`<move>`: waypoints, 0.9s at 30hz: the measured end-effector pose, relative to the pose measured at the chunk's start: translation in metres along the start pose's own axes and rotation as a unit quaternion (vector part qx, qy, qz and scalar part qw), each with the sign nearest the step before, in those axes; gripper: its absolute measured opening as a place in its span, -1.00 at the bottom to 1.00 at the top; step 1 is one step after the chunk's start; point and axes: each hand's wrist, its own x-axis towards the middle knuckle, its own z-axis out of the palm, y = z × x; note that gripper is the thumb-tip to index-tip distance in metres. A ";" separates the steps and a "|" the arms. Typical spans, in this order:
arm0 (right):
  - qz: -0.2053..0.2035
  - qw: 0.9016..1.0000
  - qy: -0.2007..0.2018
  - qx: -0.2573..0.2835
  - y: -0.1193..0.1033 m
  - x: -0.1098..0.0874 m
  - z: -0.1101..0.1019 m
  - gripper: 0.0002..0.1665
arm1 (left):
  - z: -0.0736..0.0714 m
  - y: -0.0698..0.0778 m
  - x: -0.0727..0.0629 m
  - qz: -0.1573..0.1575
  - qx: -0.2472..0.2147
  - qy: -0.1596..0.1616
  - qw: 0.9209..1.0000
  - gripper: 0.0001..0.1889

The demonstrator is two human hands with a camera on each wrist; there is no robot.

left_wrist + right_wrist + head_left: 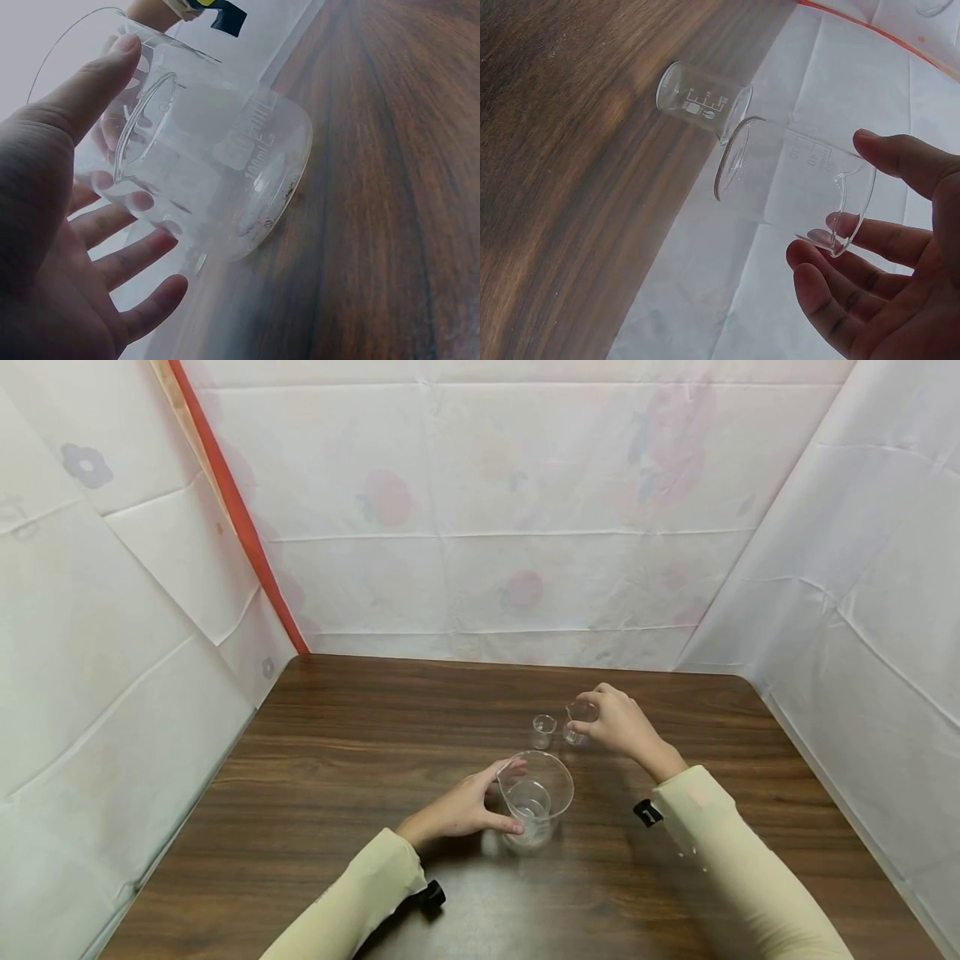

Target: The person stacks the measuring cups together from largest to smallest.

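My left hand (468,806) is round the side of a large clear glass beaker (561,814), thumb on the near side and fingers spread along the far side. Inside it sits a smaller beaker (142,127), whose rim shows through the glass. Farther back, my right hand (618,722) holds a small beaker (780,184) by its upper part, between thumb and fingertips. In the right wrist view its base appears raised off the table. Close to its left stands the smallest beaker (543,733), upright and untouched, with white markings on its side.
The dark wood-grain table (337,760) lies under everything. White patterned sheets (465,510) hang behind it and along both sides. A red strip (240,518) runs down to the table's back left corner. Black wrist straps (647,812) show at the sleeves.
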 end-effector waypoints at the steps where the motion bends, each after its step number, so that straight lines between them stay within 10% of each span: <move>1: 0.000 1.000 -0.001 0.000 -0.001 0.000 -0.001 -0.41 | 0.000 0.000 0.000 0.000 -0.001 0.000 1.000 -0.05; 27: -0.017 1.000 0.022 0.002 -0.009 -0.003 -0.008 -0.42 | 0.001 -0.001 0.002 -0.002 -0.017 -0.005 1.000 -0.10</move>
